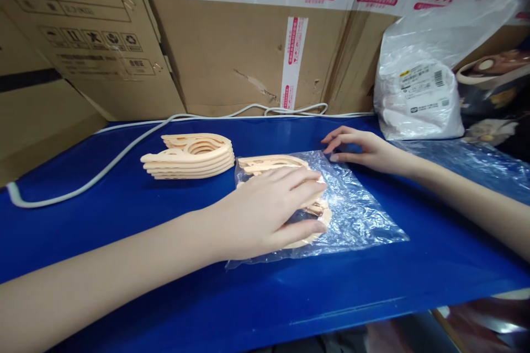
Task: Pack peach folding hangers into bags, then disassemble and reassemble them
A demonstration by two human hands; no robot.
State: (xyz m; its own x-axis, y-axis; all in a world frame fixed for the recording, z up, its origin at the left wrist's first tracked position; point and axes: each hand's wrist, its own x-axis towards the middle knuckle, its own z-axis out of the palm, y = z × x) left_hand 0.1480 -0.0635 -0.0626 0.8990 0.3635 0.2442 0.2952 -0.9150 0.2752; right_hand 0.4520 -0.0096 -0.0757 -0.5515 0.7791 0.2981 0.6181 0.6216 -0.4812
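A clear plastic bag (pixel 356 215) lies flat on the blue table, with beige plastic pieces (pixel 273 162) inside its left half. They look like folded clothes hangers. Across them rests my left hand (pixel 277 207), palm down and fingers spread, covering much of the pieces. My right hand (pixel 360 146) is at the bag's far right corner, fingers apart and slightly bent; whether the fingertips touch the film I cannot tell. Left of the bag, a neat stack of matching beige folded hangers (pixel 190 160) sits directly on the table.
Large cardboard boxes (pixel 232 55) stand along the back. A white cable (pixel 136 149) runs across the table's rear and left. At the back right are a white plastic bag with a label (pixel 418 94) and another sheet of clear film (pixel 467 168). The blue table (pixel 351 292) ends near me.
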